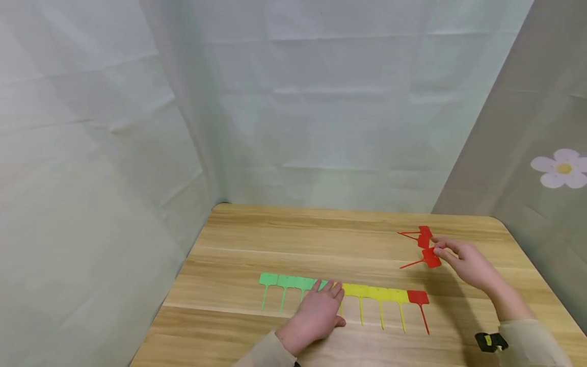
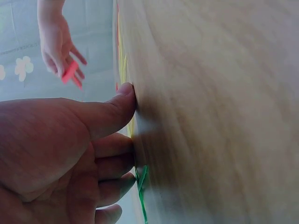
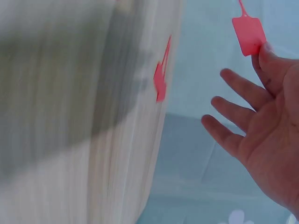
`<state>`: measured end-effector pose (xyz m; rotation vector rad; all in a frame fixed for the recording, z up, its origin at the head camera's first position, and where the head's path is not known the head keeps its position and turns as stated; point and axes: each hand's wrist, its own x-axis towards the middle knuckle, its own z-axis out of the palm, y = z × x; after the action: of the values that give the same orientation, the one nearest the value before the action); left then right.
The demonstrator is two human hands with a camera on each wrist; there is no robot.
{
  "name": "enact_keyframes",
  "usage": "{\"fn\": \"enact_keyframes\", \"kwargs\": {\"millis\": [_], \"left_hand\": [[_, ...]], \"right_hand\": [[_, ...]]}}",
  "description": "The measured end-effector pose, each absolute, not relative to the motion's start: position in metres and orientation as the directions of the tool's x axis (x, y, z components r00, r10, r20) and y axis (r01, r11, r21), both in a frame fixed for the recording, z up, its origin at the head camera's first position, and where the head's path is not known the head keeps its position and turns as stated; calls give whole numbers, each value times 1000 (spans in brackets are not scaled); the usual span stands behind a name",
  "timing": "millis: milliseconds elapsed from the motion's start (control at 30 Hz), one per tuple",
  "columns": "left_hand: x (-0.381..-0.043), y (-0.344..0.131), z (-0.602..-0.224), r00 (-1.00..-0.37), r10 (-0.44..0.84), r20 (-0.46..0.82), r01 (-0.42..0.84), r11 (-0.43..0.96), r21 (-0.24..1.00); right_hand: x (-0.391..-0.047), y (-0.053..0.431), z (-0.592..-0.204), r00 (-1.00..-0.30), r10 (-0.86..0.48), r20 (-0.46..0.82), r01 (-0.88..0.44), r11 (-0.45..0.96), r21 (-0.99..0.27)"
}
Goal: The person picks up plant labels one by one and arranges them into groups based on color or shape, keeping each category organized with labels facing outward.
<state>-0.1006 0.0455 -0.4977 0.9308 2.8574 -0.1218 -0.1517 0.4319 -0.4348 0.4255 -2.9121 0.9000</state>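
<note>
Between thumb and index finger my right hand (image 1: 470, 262) pinches a red tag (image 1: 431, 258) with a thin tail, lifted above the table; its other fingers spread out in the right wrist view. Two more red tags (image 1: 424, 237) lie partly overlapping on the table just beyond it. My left hand (image 1: 318, 313) rests flat with fingertips on a row of tags, covering part of where green meets yellow. Green tags (image 1: 287, 281) form the row's left part, yellow tags (image 1: 378, 293) its right part, and one red tag (image 1: 417, 297) sits at the right end. Their tails point toward me.
The wooden table (image 1: 220, 326) ends at a pale curtain (image 1: 321, 127) behind and on the left. A darker grey curtain with a flower print (image 1: 563, 168) hangs at the right. A black band (image 1: 490, 341) shows at my right sleeve (image 1: 532, 341).
</note>
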Motion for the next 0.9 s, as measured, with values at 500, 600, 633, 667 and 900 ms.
{"fn": "enact_keyframes", "kwargs": {"millis": [500, 600, 633, 667, 900], "left_hand": [[-101, 37, -497, -802, 580, -145, 587, 809, -13], [-101, 36, -499, -804, 576, -148, 583, 812, -7], [-101, 36, -499, -804, 575, -150, 582, 813, -6], [-101, 36, -500, -805, 574, -151, 581, 814, -5], [-101, 37, -500, -807, 571, -152, 579, 815, -10]], "right_hand": [[-120, 457, -439, -950, -294, -101, -196, 819, -539], [-123, 460, -440, -938, -329, -110, -231, 830, -508], [-124, 461, -440, -932, -346, -107, -252, 831, -495], [-125, 461, -441, -927, -362, -103, -271, 833, -482], [-137, 456, -442, -904, -410, -118, -326, 842, -430]]}}
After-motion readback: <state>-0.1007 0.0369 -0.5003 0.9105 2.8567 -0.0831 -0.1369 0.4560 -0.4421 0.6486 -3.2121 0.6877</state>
